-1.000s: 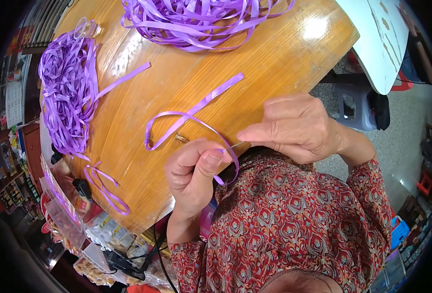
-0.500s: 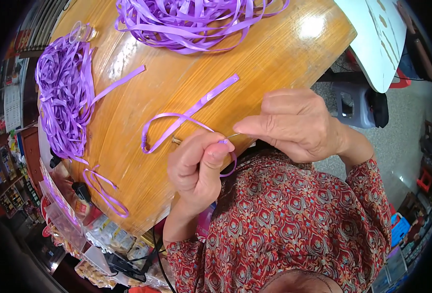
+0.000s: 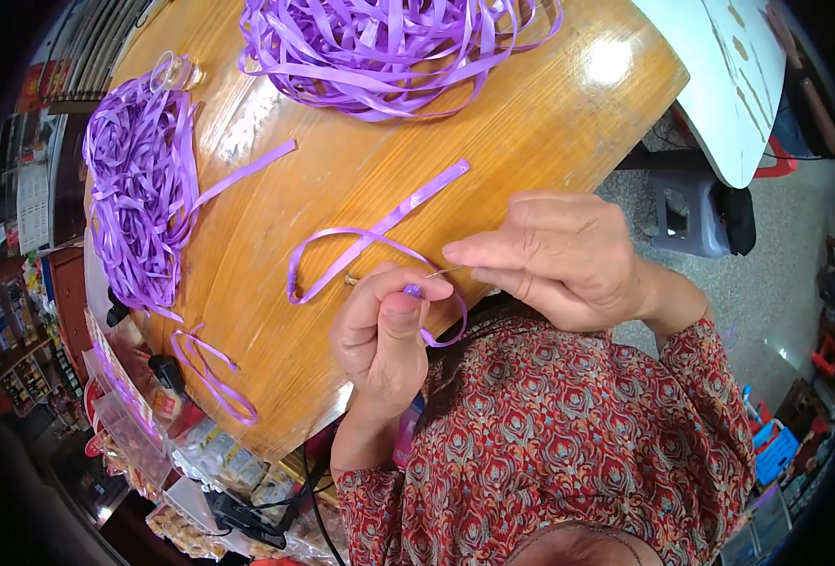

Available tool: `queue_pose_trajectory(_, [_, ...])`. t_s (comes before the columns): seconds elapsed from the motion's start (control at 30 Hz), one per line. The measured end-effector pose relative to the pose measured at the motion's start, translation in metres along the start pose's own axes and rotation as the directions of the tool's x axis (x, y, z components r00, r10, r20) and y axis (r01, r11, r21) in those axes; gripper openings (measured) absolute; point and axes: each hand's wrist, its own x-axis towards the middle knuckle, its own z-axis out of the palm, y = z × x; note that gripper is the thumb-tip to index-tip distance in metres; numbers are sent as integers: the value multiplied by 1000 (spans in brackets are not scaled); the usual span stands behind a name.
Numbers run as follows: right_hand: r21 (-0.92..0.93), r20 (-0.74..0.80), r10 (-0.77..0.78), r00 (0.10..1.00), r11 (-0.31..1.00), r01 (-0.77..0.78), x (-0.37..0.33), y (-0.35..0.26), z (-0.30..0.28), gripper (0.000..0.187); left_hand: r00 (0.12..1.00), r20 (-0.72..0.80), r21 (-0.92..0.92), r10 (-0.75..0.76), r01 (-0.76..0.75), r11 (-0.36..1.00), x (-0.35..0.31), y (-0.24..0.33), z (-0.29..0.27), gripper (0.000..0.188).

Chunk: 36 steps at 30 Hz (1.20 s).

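Observation:
My left hand (image 3: 380,332) pinches a purple ribbon (image 3: 413,291), with a small folded or gathered part showing between thumb and forefinger. A thin needle (image 3: 448,271) runs from this pinch toward my right hand (image 3: 568,259). The right forefinger and thumb close around its far end, though the exact contact is hard to see. From the left hand the ribbon loops over the wooden table (image 3: 531,123), and its flat end (image 3: 450,174) points away from me. Another ribbon loop hangs beneath my fingers.
Purple ribbon heaps lie at the far edge (image 3: 380,57) and left (image 3: 144,198), with a small clear round container (image 3: 172,72) beside the left heap. A loose ribbon piece (image 3: 215,377) lies near left. Beyond the table's right edge stands a grey stool (image 3: 686,217).
My right forefinger and thumb have spread slightly apart near the needle. The left hand has tilted a little, showing more of the bunched ribbon. The whole view has shifted slightly.

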Motion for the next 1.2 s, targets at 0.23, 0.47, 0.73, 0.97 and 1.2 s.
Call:
queue_pose_trajectory(0.23, [290,-21,152,988,947,-140,11,-9,-1,24,999,31,-198,-30,36,979,1,6,12,29])
queue_pose_trajectory(0.47, [189,-61,64,996,981,-51,13,-9,5,18,995,81,-214,-66,82,973,-2,0,11,28])
queue_pose_trajectory(0.73, [126,-102,37,994,992,-24,9,-8,11,16,997,76,-156,-11,23,987,1,-2,13,28])
queue_pose_trajectory(0.97, [121,-62,97,993,989,-89,8,-10,7,13,997,79,-181,6,9,983,-3,-6,11,22])
queue_pose_trajectory(1.2, [84,-168,34,985,996,-20,3,-1,13,14,994,110,-26,19,-16,1000,-1,-5,13,19])
